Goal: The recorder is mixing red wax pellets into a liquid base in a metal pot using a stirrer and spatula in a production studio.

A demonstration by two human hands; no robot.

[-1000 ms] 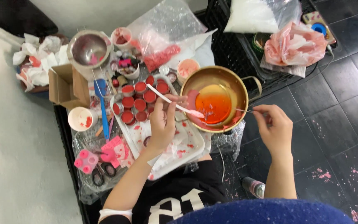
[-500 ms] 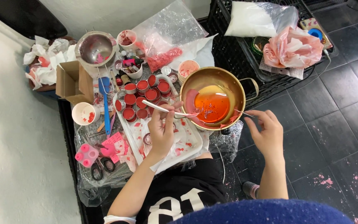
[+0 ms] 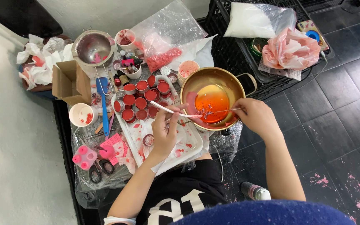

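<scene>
A gold metal pot (image 3: 196, 81) holds orange-red liquid (image 3: 211, 102). My left hand (image 3: 166, 129) grips a thin white stick (image 3: 163, 106) whose tip reaches into the pot over its near rim. My right hand (image 3: 256, 116) pinches a thin wire-like tool (image 3: 221, 111) that points left into the liquid. Left of the pot, a white tray (image 3: 188, 146) carries several small round tins (image 3: 141, 100) filled with red; one small tin (image 3: 148, 140) sits apart near my left hand.
A cardboard box (image 3: 70, 83), metal strainer bowl (image 3: 93, 48), white cup (image 3: 82, 114), blue stick (image 3: 104, 106), pink mould (image 3: 84, 156) and scissors (image 3: 100, 170) lie at left. Plastic bags (image 3: 168, 37) sit behind. A black crate (image 3: 234, 48) holds a white bag and pink cloth (image 3: 291, 51). Dark tiled floor at right.
My right hand has moved left to the pot's rim and its tool now reaches into the liquid. My left hand keeps the white stick at the pot.
</scene>
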